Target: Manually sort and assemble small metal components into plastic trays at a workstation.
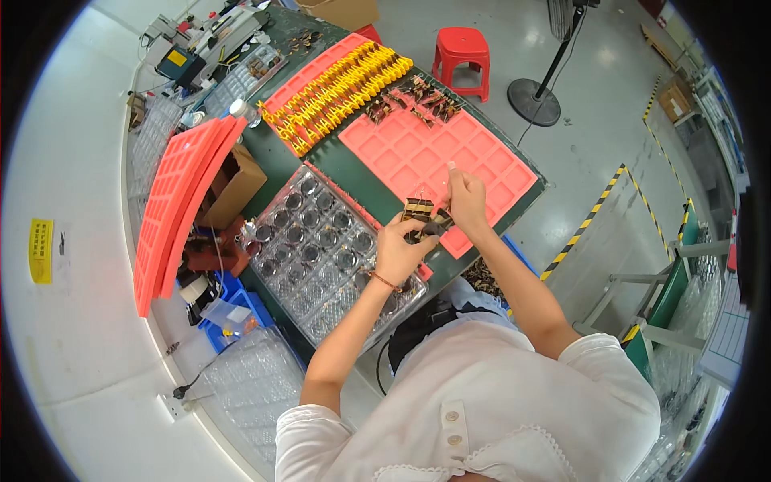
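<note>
From where I'm standing, a yellow sign (pixel 41 251) is hanging on the wall at the far left, and a stack of pink trays (pixel 173 205) is leaning steeply beside a cardboard box (pixel 243 183). Next, a clear plastic tray (pixel 321 300) is lying on the green worktop (pixel 344 163), with round dark pieces (pixel 327 236) sitting in many of its pockets. Behind it, rows of yellow pieces (pixel 336 95) are covering much of another pink tray.

Further right, the left grip (pixel 404 238) is closing its thumb and fingers around a dark-and-tan striped piece (pixel 418 209), holding it above the near edge of the worktop. Just beside it, the right grip (pixel 467 198) is curling its fingers nearly closed; I can't tell whether it is pinching anything. Beneath and beyond the hands, a flat pink compartment tray (pixel 487 158) is lying, small dark clips (pixel 423 118) gathering at its far end. Past the worktop, a red stool (pixel 463 60) is standing on the floor, and a black fan stand (pixel 534 102) is rising to its right.
</note>
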`<action>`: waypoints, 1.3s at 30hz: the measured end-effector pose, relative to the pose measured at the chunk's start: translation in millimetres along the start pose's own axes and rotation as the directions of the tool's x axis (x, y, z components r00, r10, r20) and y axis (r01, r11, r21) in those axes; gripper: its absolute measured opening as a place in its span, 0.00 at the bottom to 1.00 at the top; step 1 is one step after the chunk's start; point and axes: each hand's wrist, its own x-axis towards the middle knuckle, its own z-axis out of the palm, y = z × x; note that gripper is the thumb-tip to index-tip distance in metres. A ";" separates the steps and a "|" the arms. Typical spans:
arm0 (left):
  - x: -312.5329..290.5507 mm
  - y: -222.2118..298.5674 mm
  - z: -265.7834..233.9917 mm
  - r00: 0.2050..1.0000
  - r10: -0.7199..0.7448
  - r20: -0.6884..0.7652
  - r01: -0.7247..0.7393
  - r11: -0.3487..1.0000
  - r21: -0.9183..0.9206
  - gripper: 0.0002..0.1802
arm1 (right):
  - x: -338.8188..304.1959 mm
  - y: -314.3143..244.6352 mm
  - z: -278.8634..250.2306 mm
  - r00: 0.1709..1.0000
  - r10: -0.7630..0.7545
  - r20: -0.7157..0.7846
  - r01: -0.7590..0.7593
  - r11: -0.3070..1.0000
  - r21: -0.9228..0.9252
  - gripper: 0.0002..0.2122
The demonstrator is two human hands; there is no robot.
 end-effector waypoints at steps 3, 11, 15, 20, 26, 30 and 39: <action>-16.6 5.5 0.4 0.998 -0.003 0.058 -0.001 0.998 0.068 0.11 | -8.9 2.3 -17.0 0.999 -0.051 0.020 0.050 0.998 0.047 0.20; -30.9 12.6 5.7 0.924 0.050 0.379 -0.126 0.976 0.177 0.11 | -52.6 -24.8 -72.8 0.703 -0.127 0.700 0.571 0.688 -0.449 0.18; -32.8 15.5 18.4 0.851 0.274 0.447 -0.377 0.912 0.159 0.12 | -84.5 -3.3 -100.2 0.850 -0.176 0.497 0.391 0.843 -0.369 0.15; -30.1 4.9 23.2 0.854 0.028 0.519 -0.012 0.999 -0.033 0.11 | -115.0 22.7 -148.4 0.977 -0.120 0.179 0.199 0.819 -0.538 0.16; -26.6 15.2 31.1 0.610 -0.371 0.700 0.757 0.533 -0.378 0.13 | -141.5 110.2 -174.8 0.992 -0.072 0.102 0.120 0.332 -0.935 0.23; -26.9 -3.8 43.5 0.597 -0.428 0.679 0.801 0.269 -0.535 0.15 | -148.0 97.7 -144.2 0.984 0.149 0.102 -0.022 0.661 -0.750 0.26; -34.6 -10.3 58.2 0.655 -0.491 0.574 0.748 0.313 -0.586 0.13 | -152.3 22.2 -75.4 0.975 0.033 0.219 0.090 0.845 -0.527 0.17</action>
